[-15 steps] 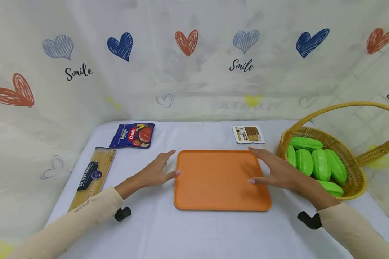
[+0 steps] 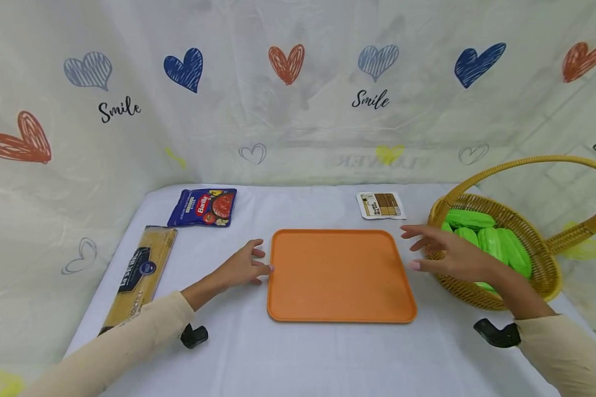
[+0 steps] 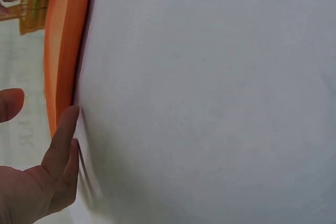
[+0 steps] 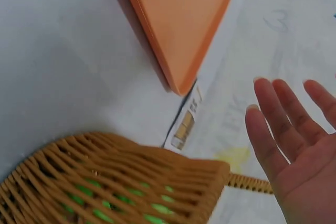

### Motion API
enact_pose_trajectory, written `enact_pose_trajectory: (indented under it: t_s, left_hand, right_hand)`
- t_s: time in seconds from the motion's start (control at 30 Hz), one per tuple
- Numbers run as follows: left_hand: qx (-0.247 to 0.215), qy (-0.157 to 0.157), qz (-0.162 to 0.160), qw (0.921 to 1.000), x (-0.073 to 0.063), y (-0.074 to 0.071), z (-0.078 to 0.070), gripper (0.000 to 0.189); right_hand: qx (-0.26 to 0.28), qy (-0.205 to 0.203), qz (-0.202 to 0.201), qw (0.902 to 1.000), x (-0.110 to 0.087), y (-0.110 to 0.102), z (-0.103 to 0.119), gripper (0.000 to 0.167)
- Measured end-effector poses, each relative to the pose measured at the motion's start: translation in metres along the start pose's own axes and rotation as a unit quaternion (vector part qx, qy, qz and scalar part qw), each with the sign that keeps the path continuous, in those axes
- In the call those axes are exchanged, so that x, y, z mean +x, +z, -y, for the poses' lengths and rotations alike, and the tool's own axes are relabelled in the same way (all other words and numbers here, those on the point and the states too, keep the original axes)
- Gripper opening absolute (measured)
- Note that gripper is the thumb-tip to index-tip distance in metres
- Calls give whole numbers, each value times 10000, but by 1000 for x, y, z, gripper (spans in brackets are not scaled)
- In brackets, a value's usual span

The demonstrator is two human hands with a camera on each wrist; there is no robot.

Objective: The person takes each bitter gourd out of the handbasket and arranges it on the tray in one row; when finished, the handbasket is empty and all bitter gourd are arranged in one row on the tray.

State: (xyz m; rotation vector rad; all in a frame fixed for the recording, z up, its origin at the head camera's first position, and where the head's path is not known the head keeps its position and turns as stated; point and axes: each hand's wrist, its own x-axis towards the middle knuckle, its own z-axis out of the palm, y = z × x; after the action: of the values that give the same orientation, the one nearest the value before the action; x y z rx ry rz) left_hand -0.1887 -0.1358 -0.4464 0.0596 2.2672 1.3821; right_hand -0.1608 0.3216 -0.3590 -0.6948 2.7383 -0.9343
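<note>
An orange rectangular tray lies flat on the white-covered table. Beside its left edge is my left hand, fingers loosely bent, thumb tip at the rim in the head view; whether it touches is hard to tell. The left wrist view shows the fingers close to the tray's side. My right hand hovers between the tray and a wicker basket, holding nothing and covering part of the basket. Its fingers are extended and spread in the right wrist view. Several green ridged vegetables fill the basket.
At the left lies a pack of spaghetti, partly behind the left sleeve. A blue Barilla pouch lies at the back left, and a small flat white-edged packet behind the tray. The basket's tall handle arches at the right.
My right hand has moved right, off the tray's right side and in front of the basket. The left hand stays by the left edge, its fingers a little more bent. The tray looks still.
</note>
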Motion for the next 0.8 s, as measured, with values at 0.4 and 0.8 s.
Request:
enact_pose_trajectory:
  t_s: [0.4,0.8]
  left_hand:
    - [-164,-120,79,9998,6,12,-3,86]
    - [-147,-168,80,9997,10,15,-4,81]
  right_hand:
    - [195,-253,233,9992,-23,-37,-7,49]
    - [402,335,791,9955,-28,-72,-25,45]
